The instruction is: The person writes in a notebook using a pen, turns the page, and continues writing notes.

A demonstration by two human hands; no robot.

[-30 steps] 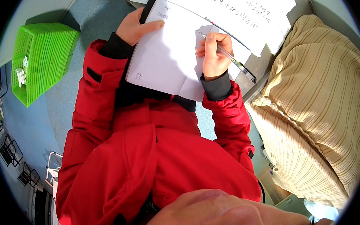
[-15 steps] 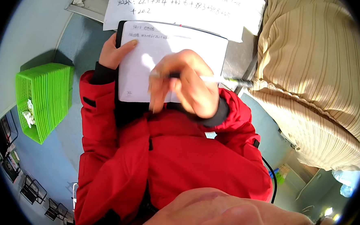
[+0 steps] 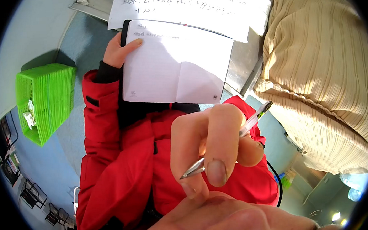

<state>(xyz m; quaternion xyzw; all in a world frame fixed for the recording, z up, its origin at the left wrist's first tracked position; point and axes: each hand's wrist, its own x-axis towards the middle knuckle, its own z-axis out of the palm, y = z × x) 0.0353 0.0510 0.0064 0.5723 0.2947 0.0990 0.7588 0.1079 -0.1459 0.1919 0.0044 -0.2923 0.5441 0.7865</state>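
A nested stack of bright green, lattice-walled plastic baskets [image 3: 56, 101] sits near a pale, smooth wall [image 3: 34, 39], with crumpled white scraps [image 3: 29, 118] showing in the open end. Blue flooring [image 3: 84, 41] spreads around the stack. Toward the lower left are black-framed, chair-like pieces [image 3: 33, 193], small and distorted. On the right, creased beige fabric with brown stripes [image 3: 317, 45] drapes a bulky form, crossed by a gathered seam. Below it shows translucent light-blue plastic [image 3: 355, 183], too blurred to identify.
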